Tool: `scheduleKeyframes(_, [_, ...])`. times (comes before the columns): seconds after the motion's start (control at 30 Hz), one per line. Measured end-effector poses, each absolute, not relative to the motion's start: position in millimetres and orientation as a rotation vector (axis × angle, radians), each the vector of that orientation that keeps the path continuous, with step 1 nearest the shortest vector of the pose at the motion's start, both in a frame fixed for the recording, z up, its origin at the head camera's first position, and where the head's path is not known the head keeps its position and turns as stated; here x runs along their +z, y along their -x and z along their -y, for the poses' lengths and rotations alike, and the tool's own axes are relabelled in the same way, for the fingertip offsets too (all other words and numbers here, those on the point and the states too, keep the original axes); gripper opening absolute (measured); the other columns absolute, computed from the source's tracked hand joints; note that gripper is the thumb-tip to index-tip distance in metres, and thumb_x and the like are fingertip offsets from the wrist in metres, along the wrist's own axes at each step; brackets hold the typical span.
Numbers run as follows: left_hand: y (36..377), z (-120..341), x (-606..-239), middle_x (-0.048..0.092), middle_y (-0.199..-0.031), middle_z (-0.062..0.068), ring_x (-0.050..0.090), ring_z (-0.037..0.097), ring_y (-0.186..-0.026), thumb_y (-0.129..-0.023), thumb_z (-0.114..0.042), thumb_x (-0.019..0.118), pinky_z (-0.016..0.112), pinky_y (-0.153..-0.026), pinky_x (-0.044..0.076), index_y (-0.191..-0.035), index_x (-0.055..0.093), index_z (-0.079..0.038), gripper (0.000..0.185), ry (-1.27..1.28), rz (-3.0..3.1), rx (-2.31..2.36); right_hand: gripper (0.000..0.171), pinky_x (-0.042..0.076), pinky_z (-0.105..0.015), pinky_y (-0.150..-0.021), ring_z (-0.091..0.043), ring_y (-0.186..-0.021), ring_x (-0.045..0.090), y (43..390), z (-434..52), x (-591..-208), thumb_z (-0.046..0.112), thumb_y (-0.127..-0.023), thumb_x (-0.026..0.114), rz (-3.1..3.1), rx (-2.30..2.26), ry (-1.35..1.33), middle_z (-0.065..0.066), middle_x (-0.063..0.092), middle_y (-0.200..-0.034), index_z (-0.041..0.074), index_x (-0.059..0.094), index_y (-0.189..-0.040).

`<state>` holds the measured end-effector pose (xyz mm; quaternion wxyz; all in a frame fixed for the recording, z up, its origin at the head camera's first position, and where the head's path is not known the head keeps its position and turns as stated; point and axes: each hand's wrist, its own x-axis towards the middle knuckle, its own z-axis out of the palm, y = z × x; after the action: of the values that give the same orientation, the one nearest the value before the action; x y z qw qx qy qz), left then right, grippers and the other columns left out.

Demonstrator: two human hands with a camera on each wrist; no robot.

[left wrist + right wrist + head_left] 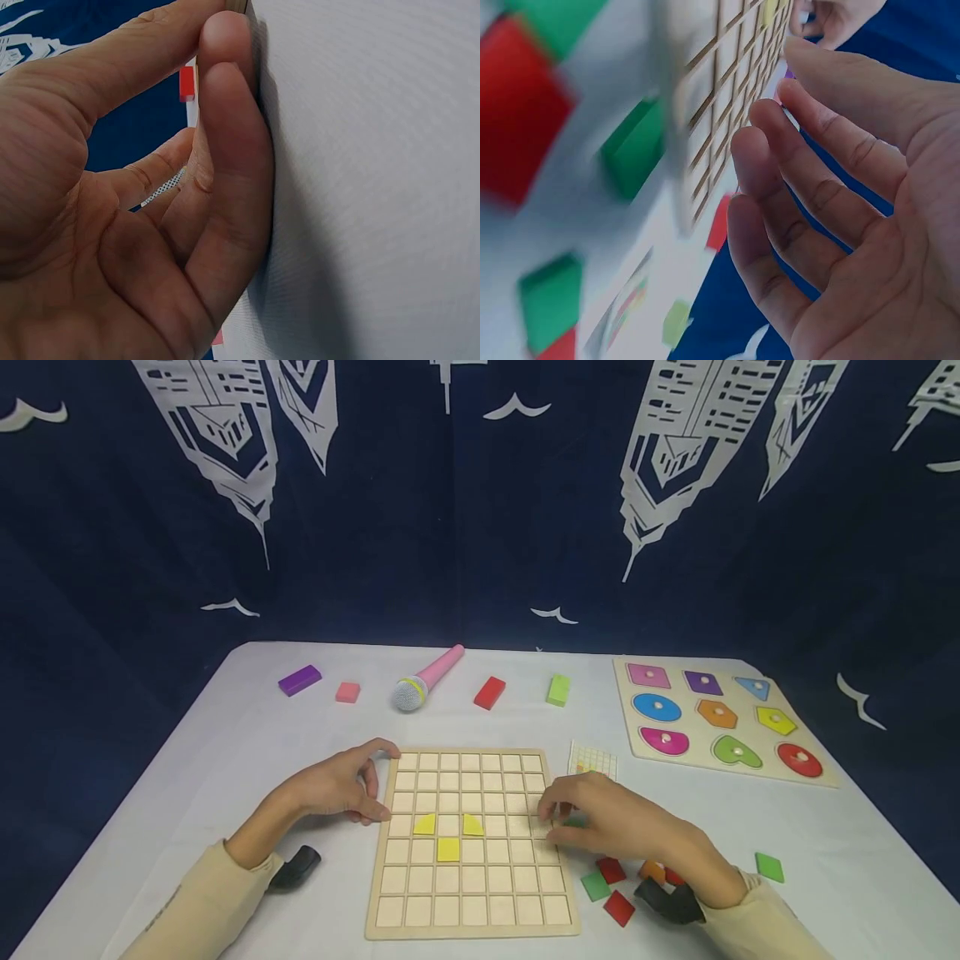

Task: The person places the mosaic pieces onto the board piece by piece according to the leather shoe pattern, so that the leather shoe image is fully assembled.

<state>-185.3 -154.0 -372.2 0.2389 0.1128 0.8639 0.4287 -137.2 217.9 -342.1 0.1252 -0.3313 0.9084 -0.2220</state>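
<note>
Head view: left hand (337,789) steadies grid board (472,893) edge, grip loose; right hand (611,822) hovers, fingers relaxed, empty

A white table (225,752) carries a grid board (472,893) near its front edge, a shape puzzle (723,720) at the back right corner, and a toy microphone (426,680) and blocks (489,692) along the back edge.

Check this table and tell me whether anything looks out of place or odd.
One thing stands out: a pink toy microphone lies on its side among the coloured blocks at the back of the table, unlike the puzzle pieces around it. Otherwise the grid board sits square, with three yellow tiles seated in its cells.
</note>
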Motion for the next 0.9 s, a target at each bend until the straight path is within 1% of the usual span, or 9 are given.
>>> scheduleKeyframes(0.17, [185,153,-372,0.055,-0.085,0.012,0.064,0.020,-0.062,-0.071,-0.005,0.089,0.032,-0.060,0.053,-0.137,0.047,-0.014,0.080,-0.304,-2.370,1.171,0.022,0.053,-0.027,-0.080,-0.006,-0.088,0.057,131,-244,-344,0.026,-0.085,0.080,-2.668,-0.623,0.833,0.016,0.068,-0.098,0.022,0.072,-0.105])
scheduleKeyframes(0.37, [185,153,-373,0.055,-0.085,0.012,0.064,0.020,-0.062,-0.071,-0.005,0.089,0.032,-0.060,0.053,-0.138,0.046,-0.013,0.080,-0.314,-2.363,1.176,0.030,0.054,-0.030,-0.084,-0.007,-0.090,0.057,119,-273,-345,0.035,-0.081,0.083,-2.647,-0.572,0.659,0.017,0.066,-0.099,0.025,0.071,-0.107])
scheduleKeyframes(0.57, [186,153,-371,0.056,-0.085,0.012,0.064,0.020,-0.063,-0.072,-0.005,0.088,0.032,-0.060,0.052,-0.138,0.046,-0.012,0.079,-0.331,-2.371,1.164,0.032,0.053,-0.024,-0.077,-0.010,-0.089,0.055,108,-299,-351,0.037,-0.076,0.087,-2.615,-0.589,0.563,0.014,0.064,-0.098,0.026,0.072,-0.102])
scheduleKeyframes(0.63, [186,154,-371,0.056,-0.085,0.012,0.064,0.019,-0.063,-0.072,-0.006,0.088,0.032,-0.060,0.052,-0.138,0.046,-0.012,0.079,-0.349,-2.372,1.159,0.033,0.054,-0.024,-0.078,-0.010,-0.089,0.055,105,-307,-353,0.036,-0.075,0.088,-2.592,-0.606,0.559,0.013,0.064,-0.100,0.027,0.071,-0.102])
scheduleKeyframes(0.8, [186,155,-372,0.056,-0.084,0.012,0.064,0.019,-0.062,-0.072,-0.007,0.088,0.032,-0.060,0.051,-0.138,0.045,-0.011,0.079,-0.377,-2.377,1.149,0.034,0.055,-0.024,-0.082,-0.009,-0.092,0.056,100,-319,-359,0.033,-0.075,0.088,-2.554,-0.658,0.564,0.012,0.063,-0.107,0.033,0.068,-0.102])
scheduleKeyframes(0.9, [186,155,-372,0.056,-0.084,0.012,0.064,0.019,-0.062,-0.072,-0.007,0.088,0.032,-0.060,0.051,-0.138,0.045,-0.010,0.079,-0.378,-2.376,1.154,0.033,0.055,-0.023,-0.084,-0.008,-0.093,0.056,99,-322,-361,0.028,-0.076,0.087,-2.559,-0.655,0.582,0.013,0.061,-0.107,0.037,0.067,-0.101])
